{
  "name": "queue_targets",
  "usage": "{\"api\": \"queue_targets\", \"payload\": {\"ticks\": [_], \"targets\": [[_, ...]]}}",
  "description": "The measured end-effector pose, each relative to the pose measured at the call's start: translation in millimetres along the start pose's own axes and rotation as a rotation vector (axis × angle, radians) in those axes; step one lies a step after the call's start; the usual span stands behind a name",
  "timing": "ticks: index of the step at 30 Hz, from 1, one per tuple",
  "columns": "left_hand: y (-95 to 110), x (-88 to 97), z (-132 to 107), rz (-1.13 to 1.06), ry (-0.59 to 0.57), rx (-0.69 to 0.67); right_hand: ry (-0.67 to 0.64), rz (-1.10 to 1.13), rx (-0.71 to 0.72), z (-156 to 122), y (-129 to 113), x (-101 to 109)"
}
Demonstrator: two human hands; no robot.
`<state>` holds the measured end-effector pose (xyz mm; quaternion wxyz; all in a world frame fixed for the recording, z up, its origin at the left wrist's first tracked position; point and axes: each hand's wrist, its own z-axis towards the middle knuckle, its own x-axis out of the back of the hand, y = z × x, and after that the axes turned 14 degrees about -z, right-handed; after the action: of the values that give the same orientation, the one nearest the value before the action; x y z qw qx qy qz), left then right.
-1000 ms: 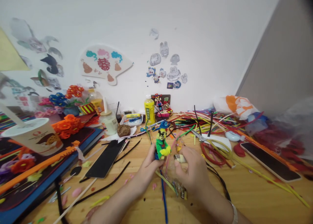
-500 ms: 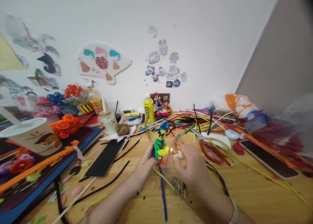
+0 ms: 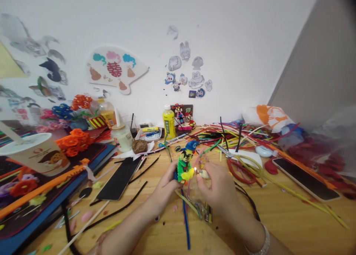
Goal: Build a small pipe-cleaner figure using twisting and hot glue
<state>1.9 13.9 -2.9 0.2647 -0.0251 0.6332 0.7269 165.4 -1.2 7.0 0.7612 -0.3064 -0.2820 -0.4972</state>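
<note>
- Head view: the left hand (image 3: 164, 186) has its fingers closed around the lower part of a small fuzzy pipe-cleaner figure with a green body, yellow trim and blue hat (image 3: 185, 162), holding it upright just above the wooden desk (image 3: 278, 218), near its middle.
- The right hand (image 3: 219, 188) grips a small silver lighter (image 3: 204, 173) with fingers curled shut; a tiny flame (image 3: 195, 169) shows at its tip, right beside the figure's yellow edge.
- A blue pipe cleaner (image 3: 186, 221) lies on the desk under the hands, running toward the camera.
- Behind the figure stands a yellow drink bottle (image 3: 168, 123) near the wall.
- To the right lie a pile of many-coloured pipe cleaners (image 3: 236, 134) and a dark phone (image 3: 304, 179).
- A white paper cup with a lid (image 3: 36, 153) sits far left.
</note>
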Motion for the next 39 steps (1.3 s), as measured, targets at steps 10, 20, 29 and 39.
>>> {"api": "queue_targets", "payload": {"ticks": [10, 20, 29, 39], "targets": [[0.7, -0.4, -0.8, 0.05, 0.041, 0.015, 0.01, 0.032, 0.017, -1.3, -1.7, 2.7], [0.0, 1.4, -2.3, 0.124, 0.078, 0.013, -0.017, 0.018, 0.032, -4.8, -2.7, 0.3], [-0.4, -0.6, -2.2, 0.083, 0.068, 0.008, -0.06, 0.017, 0.03, -6.3, -5.9, -1.7], [-3.5, 1.0, -2.6, 0.078, 0.066, -0.004, -0.049, 0.023, 0.07, -7.3, -8.4, -1.1]]}}
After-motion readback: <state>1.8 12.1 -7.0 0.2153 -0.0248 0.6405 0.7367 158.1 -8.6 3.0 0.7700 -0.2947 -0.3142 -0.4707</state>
